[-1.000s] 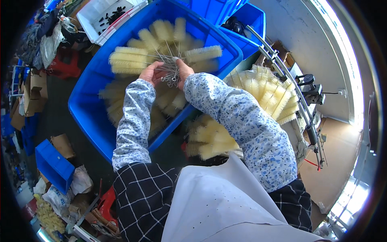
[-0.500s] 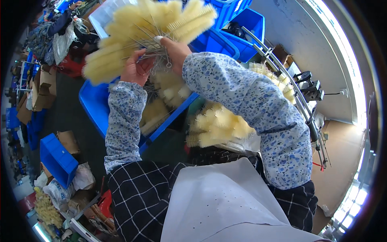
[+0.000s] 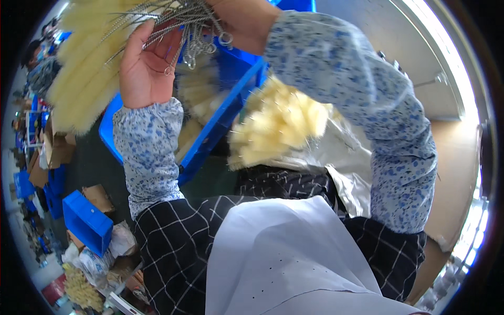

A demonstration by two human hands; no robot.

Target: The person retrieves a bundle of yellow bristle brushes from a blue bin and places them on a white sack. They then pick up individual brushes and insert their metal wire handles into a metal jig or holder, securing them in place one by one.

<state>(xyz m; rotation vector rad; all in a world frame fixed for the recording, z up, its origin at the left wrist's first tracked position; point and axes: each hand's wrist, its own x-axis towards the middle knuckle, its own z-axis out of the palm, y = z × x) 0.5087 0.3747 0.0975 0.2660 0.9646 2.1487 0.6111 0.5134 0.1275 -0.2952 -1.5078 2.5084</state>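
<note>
A large bundle of cream bottle brushes (image 3: 86, 73) is raised at the upper left, cut off by the top edge. Their twisted wire handles end in small loops that fan out toward me. My left hand (image 3: 147, 71), palm up, cradles the wires from below with its thumb laid over them. From the right, my right hand (image 3: 244, 18) grips the same wires near the top edge, its fingers mostly hidden. Below the bundle, a blue crate (image 3: 210, 139) holds more brushes. Another pile of brushes (image 3: 281, 126) lies just right of the crate, near my lap.
At the lower left a tilted blue bin (image 3: 88, 220) lies beside a cardboard piece (image 3: 98, 198) and plastic bags (image 3: 94, 265). More brushes (image 3: 81, 289) sit at the bottom left. White cloth (image 3: 336, 147) lies beside the pile; a wall stands at right.
The brush bundle has swung left and come closer, its loops now larger in view. My right arm has moved up and right. My left hand has turned palm up, more open to view.
</note>
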